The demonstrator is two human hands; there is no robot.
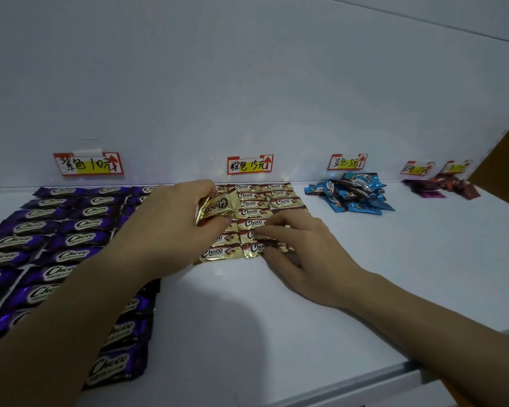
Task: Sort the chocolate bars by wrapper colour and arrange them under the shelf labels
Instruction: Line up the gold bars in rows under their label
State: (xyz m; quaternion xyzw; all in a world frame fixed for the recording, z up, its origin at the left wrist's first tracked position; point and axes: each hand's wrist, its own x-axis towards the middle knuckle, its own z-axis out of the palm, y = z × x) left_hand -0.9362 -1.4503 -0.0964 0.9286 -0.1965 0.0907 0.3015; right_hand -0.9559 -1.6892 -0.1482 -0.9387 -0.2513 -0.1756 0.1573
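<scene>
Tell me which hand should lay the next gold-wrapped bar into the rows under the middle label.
Left. The left hand pinches a gold foil-wrapped chocolate bar just above the gold rows, so it only needs lowering. The right hand rests on those rows and holds no bar.

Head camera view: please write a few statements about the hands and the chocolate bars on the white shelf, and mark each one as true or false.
1. The left hand holds a gold-wrapped bar above the shelf. True.
2. The blue bars lie in neat rows. False: they lie in a loose heap.
3. The purple bars lie in rows below the leftmost label. True.
4. The right hand hangs over the blue bars. False: it rests on the laid-out gold bars, in the middle of the shelf.
</scene>
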